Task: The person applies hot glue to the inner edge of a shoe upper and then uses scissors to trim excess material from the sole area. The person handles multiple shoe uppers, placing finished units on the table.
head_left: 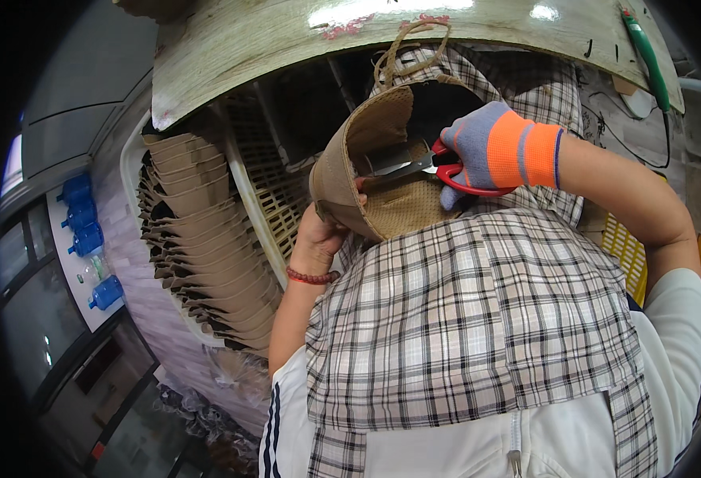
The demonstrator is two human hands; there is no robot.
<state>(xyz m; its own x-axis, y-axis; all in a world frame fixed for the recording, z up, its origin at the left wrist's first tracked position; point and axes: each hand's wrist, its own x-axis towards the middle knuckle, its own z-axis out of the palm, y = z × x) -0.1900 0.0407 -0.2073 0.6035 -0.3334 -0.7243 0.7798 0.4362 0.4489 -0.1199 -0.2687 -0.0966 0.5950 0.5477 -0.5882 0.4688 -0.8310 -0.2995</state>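
In my lap lies a hollow tan fabric piece (337,170), curved like a bucket, with a textured tan inner face and a black area inside. My left hand (328,229), bare with a beaded bracelet at the wrist, grips its left wall; some fingertips show inside. My right hand (478,155), in a grey and orange knit glove, is closed on red-handled scissors (414,169). Their blades point left inside the hollow, close to my left fingertips. What lies between the blades is too small to tell. A loose tan strap (390,60) loops above the far rim.
To the left, a white basket (138,171) holds a stack of similar tan pieces (207,231). A table edge (271,68) runs across the far side, with a green-handled tool (645,60) at its right end. A yellow crate (625,247) stands behind my right arm.
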